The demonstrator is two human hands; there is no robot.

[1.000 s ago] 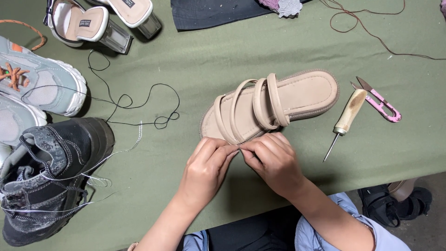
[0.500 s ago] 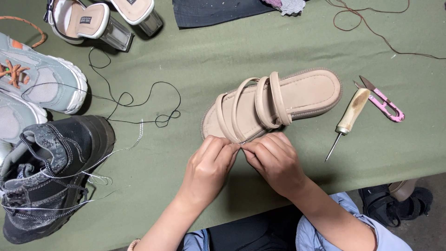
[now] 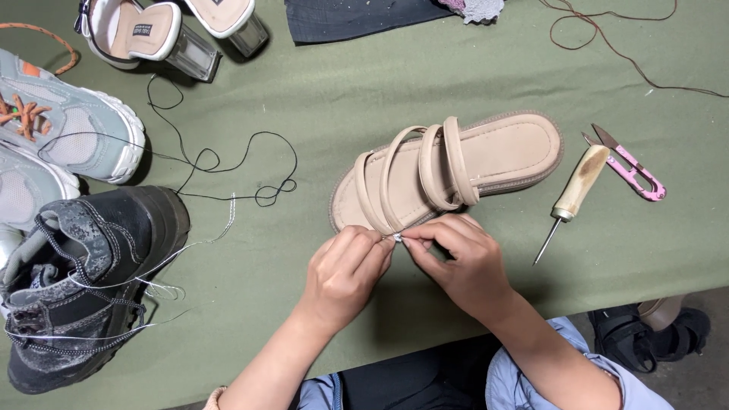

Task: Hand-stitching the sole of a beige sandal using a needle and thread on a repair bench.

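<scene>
Two hands pinch at the near edge of one beige sandal on a green desk.

In the centre of the frame we see our left hand (image 3: 345,273) and right hand (image 3: 459,266) meeting fingertip to fingertip at the lower edge of a single beige sandal (image 3: 448,171) with three straps; each hand's grip is pinched together on something small and silvery there, too small for us to tell what. The sandal lies flat on the desk (image 3: 425,68), toe toward the left. Just right of it lie one wooden-handled awl (image 3: 569,199) and one pair of pink thread snips (image 3: 630,168). One loose black thread (image 3: 228,163) loops left of the sandal. At lower left sits one black boot (image 3: 83,281); above it, two grey sneakers (image 3: 72,129); at upper left, two clear-heeled shoes (image 3: 163,34).
</scene>
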